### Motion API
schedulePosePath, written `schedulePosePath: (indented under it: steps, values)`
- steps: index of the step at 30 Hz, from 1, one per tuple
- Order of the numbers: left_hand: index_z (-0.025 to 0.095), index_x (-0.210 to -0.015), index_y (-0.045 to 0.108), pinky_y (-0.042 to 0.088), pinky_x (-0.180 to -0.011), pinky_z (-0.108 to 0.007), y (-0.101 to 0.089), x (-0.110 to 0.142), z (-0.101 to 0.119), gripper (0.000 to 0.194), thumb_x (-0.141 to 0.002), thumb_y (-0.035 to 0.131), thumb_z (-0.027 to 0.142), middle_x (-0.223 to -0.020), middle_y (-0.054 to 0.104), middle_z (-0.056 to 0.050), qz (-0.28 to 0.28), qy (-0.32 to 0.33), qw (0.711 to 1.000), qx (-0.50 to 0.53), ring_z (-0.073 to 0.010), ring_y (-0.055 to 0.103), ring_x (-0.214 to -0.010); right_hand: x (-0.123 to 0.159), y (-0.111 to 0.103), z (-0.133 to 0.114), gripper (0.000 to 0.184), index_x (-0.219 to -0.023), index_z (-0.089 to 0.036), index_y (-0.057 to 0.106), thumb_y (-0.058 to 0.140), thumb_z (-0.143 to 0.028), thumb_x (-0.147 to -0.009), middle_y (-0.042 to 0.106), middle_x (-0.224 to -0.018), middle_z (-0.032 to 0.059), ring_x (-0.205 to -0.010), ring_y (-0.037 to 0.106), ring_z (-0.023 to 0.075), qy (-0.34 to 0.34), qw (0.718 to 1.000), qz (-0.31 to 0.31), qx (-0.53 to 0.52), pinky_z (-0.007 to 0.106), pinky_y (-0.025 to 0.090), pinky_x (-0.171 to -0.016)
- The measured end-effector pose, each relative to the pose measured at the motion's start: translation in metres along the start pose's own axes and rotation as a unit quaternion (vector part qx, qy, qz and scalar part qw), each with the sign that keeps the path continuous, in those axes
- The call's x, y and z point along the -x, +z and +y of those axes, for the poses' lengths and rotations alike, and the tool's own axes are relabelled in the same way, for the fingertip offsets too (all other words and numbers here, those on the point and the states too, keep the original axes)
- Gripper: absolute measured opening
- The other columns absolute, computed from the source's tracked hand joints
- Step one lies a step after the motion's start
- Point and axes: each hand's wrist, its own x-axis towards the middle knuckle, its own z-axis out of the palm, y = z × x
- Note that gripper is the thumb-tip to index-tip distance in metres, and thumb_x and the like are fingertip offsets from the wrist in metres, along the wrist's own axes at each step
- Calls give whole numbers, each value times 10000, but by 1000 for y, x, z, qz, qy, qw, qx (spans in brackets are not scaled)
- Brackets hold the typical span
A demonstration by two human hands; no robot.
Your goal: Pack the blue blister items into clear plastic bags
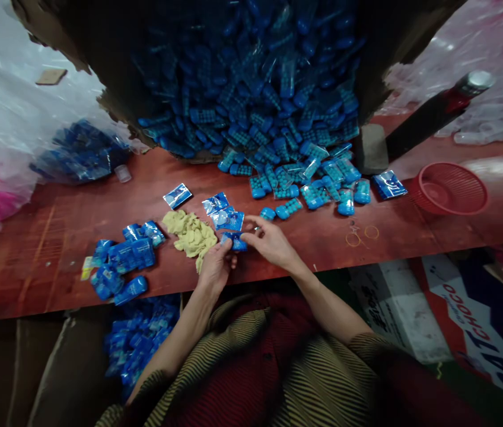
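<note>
A small blue packet [234, 241] is held between my two hands just above the red table [318, 249]. My left hand [216, 265] pinches its left end with thumb and fingers. The thumb of my right hand [273, 242] meets its right end, with the index finger bent above it. Beyond them lie flat, shiny blue sachets [229, 219], with another sachet [177, 196] farther left. Beside my left hand is a lumpy yellow-green putty-like mass [191, 233]. Several blue wrapped pieces [131, 255] are grouped at left.
A torn cardboard box [113, 77] spills blue, bumpy-sided containers [287, 160] onto the table. At right are a hammer-like tool [429, 118], a folded blue sachet [388, 184], a red basket [449, 188] and rubber bands [360, 236]. Below the table edge, more blue pieces [140, 338] are heaped.
</note>
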Motion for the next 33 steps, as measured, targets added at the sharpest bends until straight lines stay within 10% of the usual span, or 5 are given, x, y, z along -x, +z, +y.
schedulePosePath:
  steps: [15,19,23,27,33]
  values:
    - [105,-680,608,407,-428,-185,-8,6,0,214,-613,754,248,-554,626,-30,-39,-48,997,37,-110,571,-463,4,10,4,408,-1138,-193,530,605,-235,-740,581,-773,-24,-726,549,121,1,977,-64,-204,265,440,-727]
    - [115,-697,604,423,-413,-188,-11,7,5,82,-736,640,178,-577,651,-51,-26,-96,994,46,-132,603,-471,-5,-21,8,370,-1179,-179,547,565,-250,-816,597,-1083,76,-984,537,203,-99,992,-50,54,350,413,-858]
    - [130,-694,589,430,-400,-182,-9,10,8,115,-804,560,143,-533,631,-36,6,-131,990,56,-123,593,-446,-17,-46,18,388,-1218,-196,538,559,-201,-831,511,-1258,139,-1096,449,314,-104,910,-33,401,444,359,-861]
    - [135,-708,594,462,-428,-198,-8,11,9,116,-814,549,149,-554,645,-42,27,-137,989,52,-142,626,-490,-29,-56,21,294,-1136,-213,587,541,-211,-846,589,-1048,129,-946,495,291,-93,864,-81,489,399,376,-759]
    - [120,-618,585,437,-429,-191,-9,10,6,207,-675,712,273,-500,612,-26,30,-18,999,-13,-137,610,-488,-24,-44,9,347,-1179,-169,547,546,-242,-840,620,-979,99,-898,549,232,-73,975,-53,203,387,417,-806]
